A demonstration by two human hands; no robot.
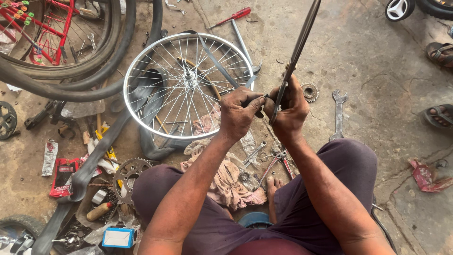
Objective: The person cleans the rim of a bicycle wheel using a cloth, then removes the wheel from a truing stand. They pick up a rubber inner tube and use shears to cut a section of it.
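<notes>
My right hand (289, 109) grips a long thin curved metal strip (298, 45) that rises toward the top of the view, held near its lower end. My left hand (239, 113) is closed beside it, pinching a small dark tool or fastener (260, 98) against the strip's lower end. Both hands hover above the near rim of a spoked silver bicycle wheel (188, 85) lying flat on the concrete floor. I sit with my knees spread, in dark trousers.
Black tyres (85, 66) and a red bike frame lie at the top left. A red-handled screwdriver (232, 18), a spanner (338, 113), a small sprocket (310, 91), pliers (276, 163), a chainring (128, 173), rags and packets litter the floor. Another person's sandalled feet (441, 115) are at the right.
</notes>
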